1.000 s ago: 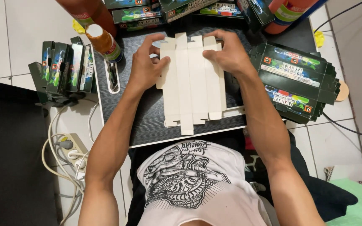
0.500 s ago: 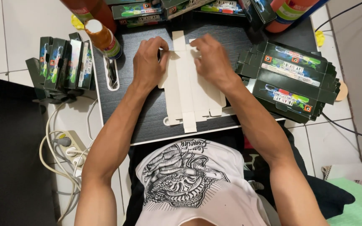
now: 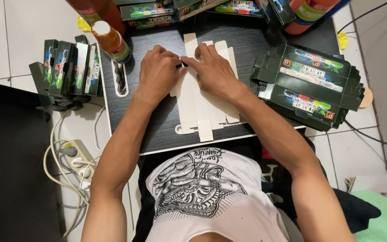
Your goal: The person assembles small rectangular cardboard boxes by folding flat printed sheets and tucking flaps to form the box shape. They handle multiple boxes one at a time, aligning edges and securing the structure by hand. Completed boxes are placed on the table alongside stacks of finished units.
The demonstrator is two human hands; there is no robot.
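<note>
Head view. Your left hand and right hand press side by side on the flat white carton blank, which lies at the centre of the black table. Both grips are closed down on the blank's upper part, fingertips meeting at a small dark item too small to identify. Stacked dark green folded cartons lie at 3 o'clock of the blank; upright green boxes at 9 o'clock; an orange bottle at 10 o'clock.

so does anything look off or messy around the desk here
Nothing damaged or spilled. Both hands, left hand and right hand, press the flat white carton. Only the tangled white cables on the floor look untidy.
</note>
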